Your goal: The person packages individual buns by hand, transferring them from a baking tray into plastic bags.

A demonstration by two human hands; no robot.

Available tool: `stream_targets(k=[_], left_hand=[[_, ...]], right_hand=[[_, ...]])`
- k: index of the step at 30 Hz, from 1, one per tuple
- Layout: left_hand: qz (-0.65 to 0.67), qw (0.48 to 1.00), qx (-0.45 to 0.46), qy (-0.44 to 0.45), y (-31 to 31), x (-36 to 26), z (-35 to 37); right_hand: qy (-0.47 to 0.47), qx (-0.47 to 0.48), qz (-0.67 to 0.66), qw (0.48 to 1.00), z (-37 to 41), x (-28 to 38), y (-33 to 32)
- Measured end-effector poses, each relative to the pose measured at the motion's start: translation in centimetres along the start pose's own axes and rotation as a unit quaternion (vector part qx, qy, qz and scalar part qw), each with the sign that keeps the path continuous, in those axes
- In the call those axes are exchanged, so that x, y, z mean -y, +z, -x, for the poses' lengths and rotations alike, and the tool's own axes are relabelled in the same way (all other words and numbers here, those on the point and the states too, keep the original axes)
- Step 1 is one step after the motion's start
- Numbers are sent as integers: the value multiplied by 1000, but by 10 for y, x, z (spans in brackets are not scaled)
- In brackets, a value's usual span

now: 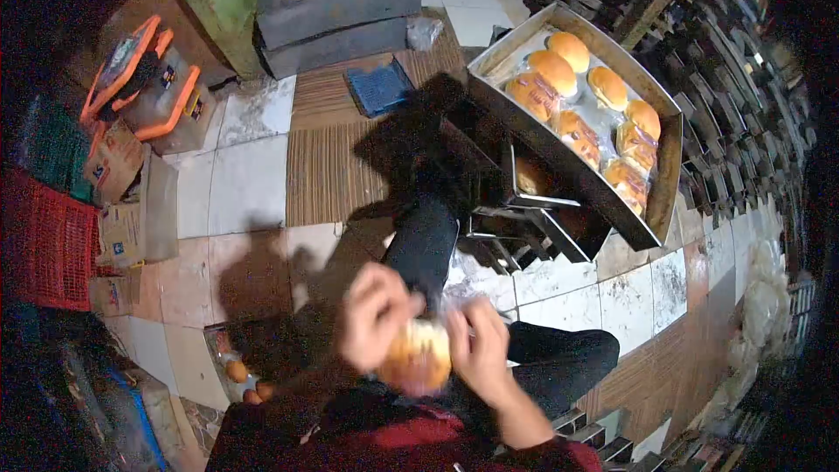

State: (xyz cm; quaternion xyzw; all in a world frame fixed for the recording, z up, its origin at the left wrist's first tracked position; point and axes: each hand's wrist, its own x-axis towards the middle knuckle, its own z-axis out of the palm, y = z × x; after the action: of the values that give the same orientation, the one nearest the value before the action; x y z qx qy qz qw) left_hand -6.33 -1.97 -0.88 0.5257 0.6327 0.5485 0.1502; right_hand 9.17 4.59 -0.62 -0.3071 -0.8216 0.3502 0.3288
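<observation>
A round golden-brown bun in a clear plastic bag (418,360) hangs between my hands above my lap, blurred by motion. My left hand (376,319) is closed, its fingers curled at the upper left of the bag. On the other side, my right hand (482,351) pinches the bag's upper right edge between thumb and fingers. In front and to the right, a deep metal tray (559,153) holds several similar buns (552,72); some of them carry printed clear wrappers (625,182).
Stacked metal pans (546,218) hold up the tray. At left are a red crate (52,240), cardboard boxes (118,162) and clear bins with orange rims (179,109). A low tray with several buns (236,371) sits by my left side. A blue basket (378,87) lies on cardboard.
</observation>
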Motion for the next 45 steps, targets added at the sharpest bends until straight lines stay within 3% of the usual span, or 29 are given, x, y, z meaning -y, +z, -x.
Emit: stream_targets(k=[1,2,6,7,8,10,11,13,14,16,17,18,21,23,24,26,27,28,29,30,31,32,33,34,37,40,42,44,45], left_hand=[[12,995,-54,-85,8,19,-4],[182,947,-195,-178,13,27,-14],[-52,945,-216,-242,21,58,34],[-168,955,-170,-174,19,70,52],[-125,952,-156,-234,23,82,73],[44,884,-132,-445,22,65,81],[47,884,-128,-447,24,61,86],[267,758,-215,-554,24,56,87],[270,763,-206,-550,20,39,72],[256,781,-230,-522,11,-4,37],[175,876,-248,-375,18,5,48],[181,839,-230,-458,1,5,36],[227,843,-253,-417,-6,14,37],[283,792,-249,-480,1,2,33],[285,794,-242,-480,4,-1,35],[405,758,-214,-463,12,-5,39],[427,755,-205,-453,16,-7,40],[430,755,-203,-452,18,-5,44],[440,756,-165,-457,21,1,48],[450,755,-126,-460,25,6,50],[428,765,-105,-469,28,8,51],[430,764,-103,-470,34,11,54],[419,764,-72,-486,38,15,56],[405,765,-41,-499,42,20,56],[393,767,35,-506,61,23,59],[391,759,85,-514,74,25,65],[401,713,137,-559,81,23,67],[379,749,196,-507,88,10,66],[385,775,173,-471,91,-1,62]], right_hand=[[44,-37,27,998,-17,-14,8],[90,-72,54,992,-25,-32,18],[159,-50,34,985,9,-67,36],[192,-24,21,981,33,-81,45],[244,9,18,970,48,-76,47],[166,-85,30,982,71,-63,48],[115,-108,114,981,65,-39,39],[-28,-2,172,985,40,0,28],[-84,64,228,968,30,7,31],[-48,162,257,951,-3,-20,31],[106,226,153,956,-34,-22,16],[-26,75,120,990,-46,-35,-1],[-110,-26,180,977,-125,-12,-101],[-130,-237,426,863,-166,-25,-166],[-183,-337,400,832,-168,1,-175],[-119,-448,155,872,-151,4,-183],[-83,-468,171,863,-130,-8,-178],[-95,-461,203,859,-105,-25,-156],[-19,-345,168,923,-59,-60,-129],[123,-256,-10,959,-3,-117,-82],[100,-24,123,987,18,-94,-56],[78,94,143,982,42,-117,-23],[79,98,220,967,71,-125,0],[219,151,198,943,87,-134,8],[290,100,85,948,104,-157,10],[208,109,128,963,90,-129,-16],[67,28,166,983,78,-112,-27],[203,-63,74,974,51,-75,-47],[146,-110,79,980,37,-61,-51]])
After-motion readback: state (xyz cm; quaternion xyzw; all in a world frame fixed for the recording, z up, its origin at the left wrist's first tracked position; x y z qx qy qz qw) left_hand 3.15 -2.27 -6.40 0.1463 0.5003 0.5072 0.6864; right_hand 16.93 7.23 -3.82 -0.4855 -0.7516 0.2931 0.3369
